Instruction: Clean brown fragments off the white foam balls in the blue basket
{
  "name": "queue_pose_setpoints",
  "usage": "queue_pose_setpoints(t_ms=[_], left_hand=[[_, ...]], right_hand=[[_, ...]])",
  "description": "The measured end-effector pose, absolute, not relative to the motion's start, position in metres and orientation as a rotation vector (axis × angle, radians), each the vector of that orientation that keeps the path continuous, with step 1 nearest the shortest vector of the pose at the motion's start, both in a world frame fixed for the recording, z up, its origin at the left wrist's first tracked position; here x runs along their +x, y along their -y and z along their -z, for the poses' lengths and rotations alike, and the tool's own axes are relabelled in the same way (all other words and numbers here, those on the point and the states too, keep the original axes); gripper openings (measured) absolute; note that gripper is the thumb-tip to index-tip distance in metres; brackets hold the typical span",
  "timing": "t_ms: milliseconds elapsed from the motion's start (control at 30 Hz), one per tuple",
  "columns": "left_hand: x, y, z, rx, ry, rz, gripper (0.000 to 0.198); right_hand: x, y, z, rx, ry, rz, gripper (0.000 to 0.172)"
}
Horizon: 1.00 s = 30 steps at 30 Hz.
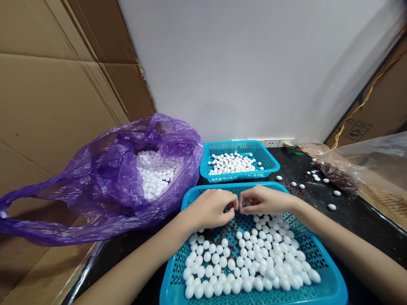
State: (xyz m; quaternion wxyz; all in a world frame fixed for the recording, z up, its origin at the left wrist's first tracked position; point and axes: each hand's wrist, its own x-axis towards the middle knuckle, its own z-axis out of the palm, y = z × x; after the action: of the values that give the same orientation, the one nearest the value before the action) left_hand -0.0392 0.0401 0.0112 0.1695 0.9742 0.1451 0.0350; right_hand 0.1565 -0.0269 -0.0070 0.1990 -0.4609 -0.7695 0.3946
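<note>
1. Two hands were in view, and both belonged to the person wearing the camera. The left hand (210, 208) and the right hand (265, 200) met just above the far rim of the nearer basket.
2. Both hands were curled, with the fingertips (235, 204) of each drawn into a tight pinch and nearly touching the other's. Whether they had hold of anything was hidden; I could not tell.
3. There were two turquoise plastic mesh baskets. The nearer basket (173, 288) lay directly under the hands and held well over a hundred white foam balls (244, 258), with scattered brown bits (227, 231) among them.
4. The farther basket (240, 146) held a smaller heap of white balls (230, 164), some flecked brown.
5. One purple plastic bag (178, 144) stood open at left, packed with more white balls (155, 173).
6. One clear plastic bag (340, 178) lay at right, with brown granules (340, 178) gathered in its corner.
7. Roughly ten loose balls (331, 206) lay on the black worktop (359, 216), right of the baskets.
</note>
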Motion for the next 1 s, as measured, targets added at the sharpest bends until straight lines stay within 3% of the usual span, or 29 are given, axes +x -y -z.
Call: queue_pose_setpoints(t_ms=[267,500,1000], left_hand=[[-0.0427,-0.0402,-0.0083,2.797,-0.357,0.185,0.014],[-0.0440,-0.0429,-0.0061,2.777,-0.330,0.194,0.016],[-0.0429,-0.0415,-0.0081,2.794,-0.343,0.195,0.011]], right_hand=[[0.1550,0.0299,0.0069,-1.396,2.339,-0.929,0.009],[0.1553,0.0302,0.0049,-1.468,2.347,-0.830,0.025],[0.1541,0.0308,0.0039,-1.373,2.254,-0.784,0.018]])
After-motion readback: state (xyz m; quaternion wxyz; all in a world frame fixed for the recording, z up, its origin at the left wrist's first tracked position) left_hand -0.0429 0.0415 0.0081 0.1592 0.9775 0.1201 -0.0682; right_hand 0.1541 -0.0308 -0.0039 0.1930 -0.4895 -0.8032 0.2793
